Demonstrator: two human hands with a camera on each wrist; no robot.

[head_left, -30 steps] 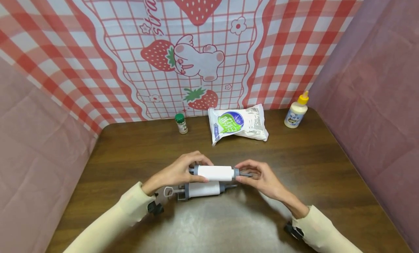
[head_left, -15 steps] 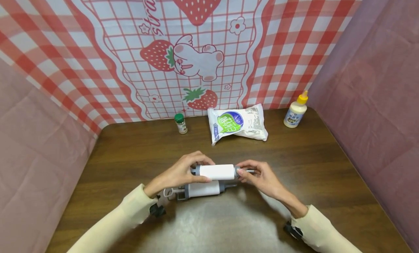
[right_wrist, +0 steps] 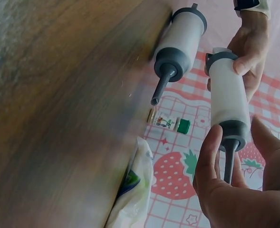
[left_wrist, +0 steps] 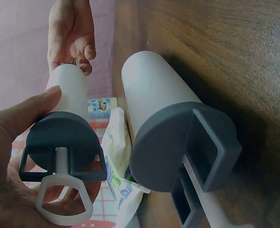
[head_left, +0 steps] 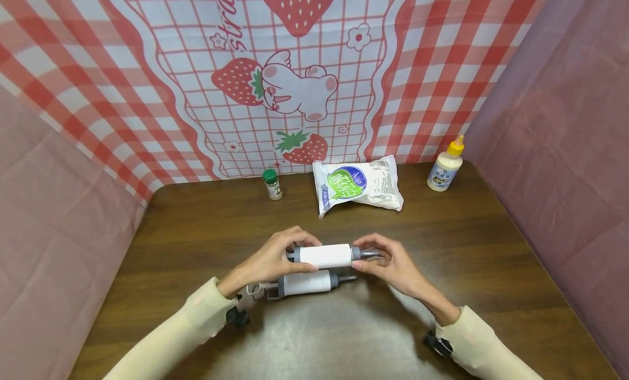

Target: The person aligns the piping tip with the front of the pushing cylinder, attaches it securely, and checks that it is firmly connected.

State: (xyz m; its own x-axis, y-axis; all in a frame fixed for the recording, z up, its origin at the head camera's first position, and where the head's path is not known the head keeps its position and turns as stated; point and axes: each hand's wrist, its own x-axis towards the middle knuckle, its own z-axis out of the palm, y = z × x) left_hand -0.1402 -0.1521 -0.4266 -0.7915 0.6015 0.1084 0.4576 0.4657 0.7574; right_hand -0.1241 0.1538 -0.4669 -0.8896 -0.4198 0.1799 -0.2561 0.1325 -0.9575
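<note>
A white plastic syringe with grey ends is held level above the table between both hands. My left hand grips its rear end, thumb on the white barrel, beside the grey finger flange and the white ring-shaped plunger handle. At the other end, my right hand has its fingers and thumb around the grey nozzle cap; in the right wrist view the thumb looks slightly apart from it. A second, similar syringe lies on the table just below, its nozzle pointing right.
Along the back of the brown table stand a small green-capped shaker bottle and a white glue bottle with a yellow top. Between them lies a white plastic packet. A red-checked cloth hangs behind.
A narrow white neck showed between barrel and cap one second ago; now the cap sits against the barrel. My right fingers and thumb have shifted around the cap. The left hand hardly moved.
</note>
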